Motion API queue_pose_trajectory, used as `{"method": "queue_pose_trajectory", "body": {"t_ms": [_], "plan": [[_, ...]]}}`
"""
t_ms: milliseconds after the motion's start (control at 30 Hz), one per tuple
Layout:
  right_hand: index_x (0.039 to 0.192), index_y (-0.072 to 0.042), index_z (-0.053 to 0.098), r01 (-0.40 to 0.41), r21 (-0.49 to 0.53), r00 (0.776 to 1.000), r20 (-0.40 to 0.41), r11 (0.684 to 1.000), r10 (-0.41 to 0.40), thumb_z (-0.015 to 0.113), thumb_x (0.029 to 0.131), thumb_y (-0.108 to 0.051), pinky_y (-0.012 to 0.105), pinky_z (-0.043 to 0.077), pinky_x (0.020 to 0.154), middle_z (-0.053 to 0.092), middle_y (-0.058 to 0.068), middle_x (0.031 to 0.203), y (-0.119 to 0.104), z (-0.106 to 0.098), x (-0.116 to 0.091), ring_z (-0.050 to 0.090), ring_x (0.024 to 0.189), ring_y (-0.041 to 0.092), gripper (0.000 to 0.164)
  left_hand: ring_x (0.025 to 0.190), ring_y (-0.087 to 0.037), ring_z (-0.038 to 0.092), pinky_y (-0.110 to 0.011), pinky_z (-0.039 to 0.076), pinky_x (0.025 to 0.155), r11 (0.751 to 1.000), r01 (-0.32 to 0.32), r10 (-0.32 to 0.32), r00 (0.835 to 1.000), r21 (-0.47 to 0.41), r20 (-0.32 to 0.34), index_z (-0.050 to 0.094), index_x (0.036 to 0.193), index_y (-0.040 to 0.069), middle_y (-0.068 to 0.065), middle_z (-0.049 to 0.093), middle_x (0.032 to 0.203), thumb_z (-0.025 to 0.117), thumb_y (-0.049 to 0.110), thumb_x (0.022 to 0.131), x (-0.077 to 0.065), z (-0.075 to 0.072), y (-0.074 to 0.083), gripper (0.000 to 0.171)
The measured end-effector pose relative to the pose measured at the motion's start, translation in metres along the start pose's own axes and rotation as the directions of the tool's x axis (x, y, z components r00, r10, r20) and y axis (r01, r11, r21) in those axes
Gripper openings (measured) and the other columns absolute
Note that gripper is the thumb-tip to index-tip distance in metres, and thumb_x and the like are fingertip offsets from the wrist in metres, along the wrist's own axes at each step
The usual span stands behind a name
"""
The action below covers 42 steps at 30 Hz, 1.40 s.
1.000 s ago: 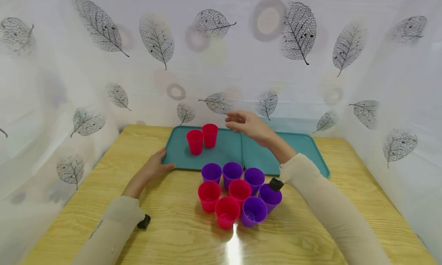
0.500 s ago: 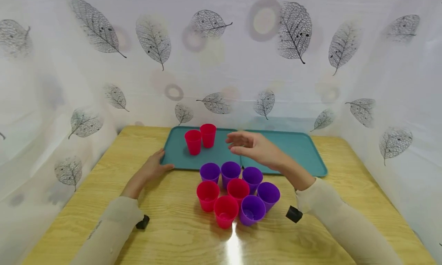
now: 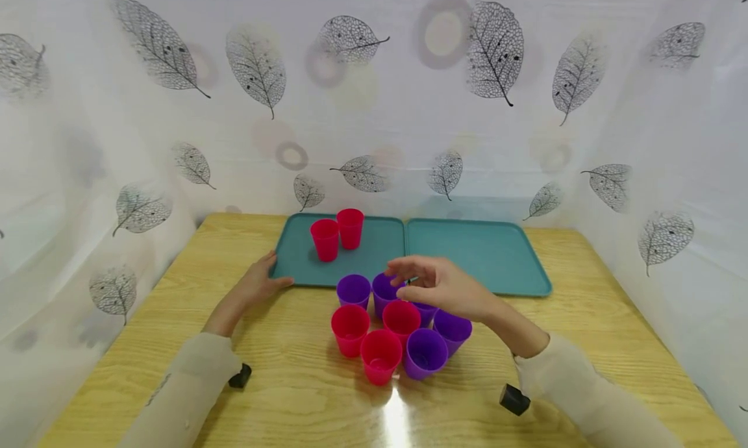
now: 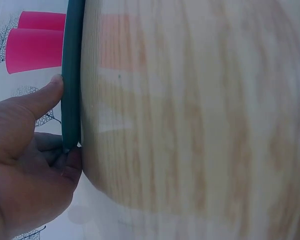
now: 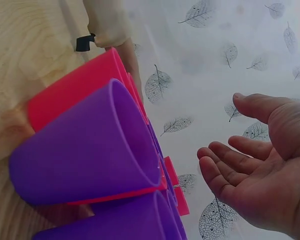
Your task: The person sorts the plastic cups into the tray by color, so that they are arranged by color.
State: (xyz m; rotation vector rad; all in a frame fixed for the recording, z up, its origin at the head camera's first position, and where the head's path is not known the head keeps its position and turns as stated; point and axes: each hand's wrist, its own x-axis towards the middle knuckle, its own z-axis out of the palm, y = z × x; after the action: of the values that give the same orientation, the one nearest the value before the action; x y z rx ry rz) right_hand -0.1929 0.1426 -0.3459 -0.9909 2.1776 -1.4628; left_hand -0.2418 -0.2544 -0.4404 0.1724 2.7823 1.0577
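Observation:
My left hand (image 3: pixel 257 284) holds the near left corner of the left teal tray (image 3: pixel 374 260). In the left wrist view, the thumb (image 4: pixel 51 92) lies against the tray's rim and the other fingers bend round the corner. My right hand (image 3: pixel 447 289) holds nothing, fingers loosely bent and thumb apart, above a cluster of cups. There stand several purple cups (image 3: pixel 426 355) and three red cups (image 3: pixel 381 358), mouths up. The hand partly hides some purple cups at the back. Two red cups (image 3: pixel 324 241) stand upright side by side on the left tray.
A second teal tray (image 3: pixel 473 253) adjoins the first on the right, with nothing on it. Both lie at the back of a wooden table (image 3: pixel 280 383). A white curtain (image 3: pixel 374 97) with leaf prints hangs behind and at both sides.
My right hand has come down and back toward me, from over the trays to above the cup cluster. My left hand stays at the tray corner; the cups stand as before.

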Motion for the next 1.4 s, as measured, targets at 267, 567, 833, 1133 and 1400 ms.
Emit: {"method": "queue_pose_trajectory", "body": {"t_ms": [267,567,833,1133,1400], "plan": [[0.142,0.004,0.057,0.046,-0.077,0.999,-0.002,0.996,-0.046,0.071,0.098,-0.013,0.034,0.06,0.082,0.066,0.02,0.131,0.008,0.009,-0.012,0.065,0.111,0.037,0.049,0.15,-0.056,0.01,-0.061,0.015,0.123,1.0,0.005,-0.005,1.0,0.009,0.011,0.018,0.152,-0.023,-0.04,0.01,0.162,0.066,0.02,0.103,-0.002,-0.001,0.0,0.082],[0.139,0.004,0.059,0.082,-0.12,0.997,0.004,0.989,-0.082,0.075,0.095,-0.011,0.037,0.058,0.087,0.067,0.019,0.131,0.011,0.017,-0.024,0.067,0.104,0.034,0.049,0.149,-0.056,0.011,-0.062,0.015,0.123,1.0,-0.014,0.014,1.0,0.004,0.006,0.018,0.151,-0.024,-0.041,0.01,0.161,0.067,0.019,0.103,0.0,-0.001,-0.002,0.081],[0.136,-0.003,0.063,0.065,-0.149,0.997,0.042,0.987,-0.059,0.077,0.095,-0.019,0.035,0.059,0.083,0.07,0.01,0.118,0.009,0.033,-0.031,0.068,0.103,0.026,0.047,0.149,-0.057,0.012,-0.062,0.016,0.122,1.0,-0.021,0.021,1.0,0.003,0.002,0.019,0.151,-0.024,-0.042,0.011,0.161,0.067,0.019,0.102,0.0,0.0,-0.003,0.082],[0.134,0.002,0.062,0.129,-0.181,0.992,0.028,0.975,-0.126,0.08,0.093,-0.015,0.039,0.06,0.087,0.068,0.015,0.124,0.01,0.039,-0.035,0.069,0.101,0.027,0.048,0.149,-0.057,0.012,-0.062,0.017,0.122,1.0,-0.022,0.022,1.0,0.008,0.004,0.019,0.151,-0.024,-0.041,0.011,0.161,0.068,0.021,0.102,0.001,0.0,-0.004,0.082],[0.134,0.001,0.064,0.164,-0.292,0.986,0.043,0.942,-0.158,0.082,0.089,-0.012,0.032,0.058,0.09,0.064,0.012,0.132,0.012,0.049,-0.036,0.063,0.114,0.023,0.051,0.149,-0.057,0.012,-0.062,0.017,0.122,1.0,-0.03,0.03,1.0,0.003,0.001,0.019,0.151,-0.024,-0.041,0.011,0.161,0.067,0.019,0.102,0.001,0.0,-0.003,0.081]]}}
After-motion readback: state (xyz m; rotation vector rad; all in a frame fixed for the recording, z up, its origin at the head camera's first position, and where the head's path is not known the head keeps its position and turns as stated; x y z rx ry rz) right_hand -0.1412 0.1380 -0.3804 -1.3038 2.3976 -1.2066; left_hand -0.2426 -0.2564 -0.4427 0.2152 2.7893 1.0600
